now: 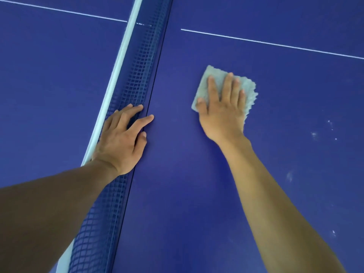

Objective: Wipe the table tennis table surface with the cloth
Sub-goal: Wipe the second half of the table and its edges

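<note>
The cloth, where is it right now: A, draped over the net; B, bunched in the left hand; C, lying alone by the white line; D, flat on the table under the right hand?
D: the right hand presses the cloth flat on the table; the left hand rests at the net.

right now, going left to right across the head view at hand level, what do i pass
left hand on the net → bare table strip → right hand flat on the cloth → white specks
</note>
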Demonstrator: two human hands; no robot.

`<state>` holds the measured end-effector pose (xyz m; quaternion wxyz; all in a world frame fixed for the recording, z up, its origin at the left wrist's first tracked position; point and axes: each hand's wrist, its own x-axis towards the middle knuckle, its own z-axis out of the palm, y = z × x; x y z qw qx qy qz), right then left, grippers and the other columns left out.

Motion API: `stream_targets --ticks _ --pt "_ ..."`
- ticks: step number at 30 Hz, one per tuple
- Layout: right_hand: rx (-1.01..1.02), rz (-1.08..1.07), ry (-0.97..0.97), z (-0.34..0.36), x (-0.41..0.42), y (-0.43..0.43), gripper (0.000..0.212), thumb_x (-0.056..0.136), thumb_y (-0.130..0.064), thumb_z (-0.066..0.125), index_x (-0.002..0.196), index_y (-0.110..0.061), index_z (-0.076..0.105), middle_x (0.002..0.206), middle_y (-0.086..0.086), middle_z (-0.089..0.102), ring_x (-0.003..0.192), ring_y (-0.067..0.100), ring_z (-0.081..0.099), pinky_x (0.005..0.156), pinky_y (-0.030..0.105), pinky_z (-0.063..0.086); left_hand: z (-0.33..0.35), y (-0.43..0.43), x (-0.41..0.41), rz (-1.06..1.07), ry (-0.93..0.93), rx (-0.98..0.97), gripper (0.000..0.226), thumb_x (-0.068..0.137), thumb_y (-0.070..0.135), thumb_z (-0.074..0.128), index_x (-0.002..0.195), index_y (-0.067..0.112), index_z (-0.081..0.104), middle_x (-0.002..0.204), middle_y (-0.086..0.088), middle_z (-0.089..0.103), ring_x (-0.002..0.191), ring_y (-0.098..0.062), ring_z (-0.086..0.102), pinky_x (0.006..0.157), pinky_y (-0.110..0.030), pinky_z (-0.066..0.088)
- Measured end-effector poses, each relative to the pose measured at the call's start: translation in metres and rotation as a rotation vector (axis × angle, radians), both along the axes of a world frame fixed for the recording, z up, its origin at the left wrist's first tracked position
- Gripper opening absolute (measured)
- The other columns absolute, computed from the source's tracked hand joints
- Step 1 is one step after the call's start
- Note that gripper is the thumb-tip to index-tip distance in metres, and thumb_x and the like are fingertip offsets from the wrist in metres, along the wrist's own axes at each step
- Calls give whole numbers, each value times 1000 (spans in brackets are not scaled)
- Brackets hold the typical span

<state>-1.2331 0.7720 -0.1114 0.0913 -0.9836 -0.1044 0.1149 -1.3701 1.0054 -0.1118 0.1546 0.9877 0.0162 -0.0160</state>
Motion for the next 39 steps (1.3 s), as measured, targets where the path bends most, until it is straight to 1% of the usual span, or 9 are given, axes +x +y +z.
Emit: stream_targets --ticks 9,12,16,19,23,26,30,33,39 --pt "58 318 -5 1 -237 -60 61 108 -52 30 165 -29 24 174 11 9 160 32 8 125 56 18 -3 1 -2 -11 -48 -3 49 103 30 38 149 22 52 161 -4 37 154 -25 25 129 -42 9" --pt "25 198 -27 0 -209 -71 62 107 -52 30 164 -29 27 173 12 11 160 33 9 128 55 13 -8 2 -2 -11 -71 4 46 104 25 44 149 23 51 162 -3 36 154 -24 24 127 -34 3" --pt "-14 -126 -12 -6 -126 -29 66 106 -52 18 167 -28 4 173 14 -10 159 35 -10 128 53 -5 -11 2 -4 -11 -90 21 46 104 27 44 149 26 50 161 -2 37 154 -24 26 126 -34 6" --pt "1 -50 -10 -6 -122 23 67 108 -52 21 167 -27 0 172 15 -14 159 36 -15 128 53 -7 -8 1 -6 0 -109 8 46 104 30 43 149 27 51 161 -2 39 152 -24 29 125 -39 16" --pt "40 207 -29 -3 -218 34 66 108 -51 23 167 -26 7 173 16 -9 160 33 -12 129 53 -3 -6 -3 -13 -14 -172 34 43 105 28 44 145 20 56 155 -8 46 145 -30 40 122 -45 29" --pt "65 255 -40 -4 -313 -12 63 109 -49 29 166 -27 17 174 14 1 161 31 -3 129 55 7 -3 -9 -26 -67 -218 87 39 102 20 46 136 13 64 145 -13 56 133 -37 52 111 -51 40" --pt "36 259 -25 -1 -401 -91 63 105 -50 38 163 -29 29 173 12 15 160 34 12 125 56 19 9 -31 -57 -264 -204 136 35 96 14 51 127 12 68 141 -12 58 133 -36 53 111 -54 40" --pt "2 130 17 6 -411 -137 63 104 -51 36 161 -26 35 172 13 17 159 36 16 125 57 20 19 -57 -97 -325 -228 100 31 95 11 55 122 11 69 140 -13 59 132 -37 54 114 -55 37" --pt "-29 -322 47 10 -351 -132 67 106 -52 22 166 -25 17 173 17 -2 160 38 -2 128 58 3 24 -115 -194 -205 -100 49 41 99 26 45 135 18 63 152 -10 49 144 -33 43 125 -54 23"
